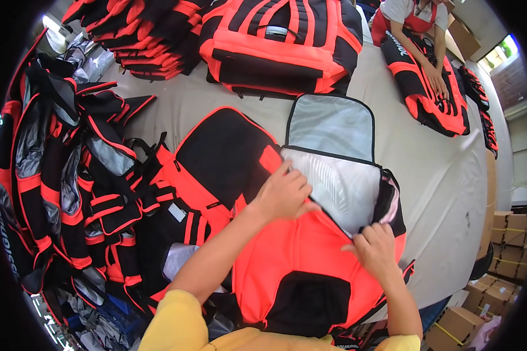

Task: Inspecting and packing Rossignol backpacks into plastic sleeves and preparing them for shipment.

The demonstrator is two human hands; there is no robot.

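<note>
In front of me lies a black and orange-red backpack (252,263), with its compartment open. Its flap (332,123), lined in grey mesh, is folded back on the far side, and a pale shiny lining (334,184) shows inside. My left hand (284,195) pinches the left edge of the opening with bent fingers. At the near right corner, my right hand (376,250) has its fingers curled over the opening's edge, beside a black and pink fold of fabric (387,199). Part of both grips is hidden by the fingers themselves.
A pile of black and orange-red bags (58,169) crowds the left side. Another stack (152,41) and a large finished backpack (281,47) stand at the far side of the pale table (433,175). A co-worker's hands (436,82) rest on a bag at far right. Cartons (459,327) sit lower right.
</note>
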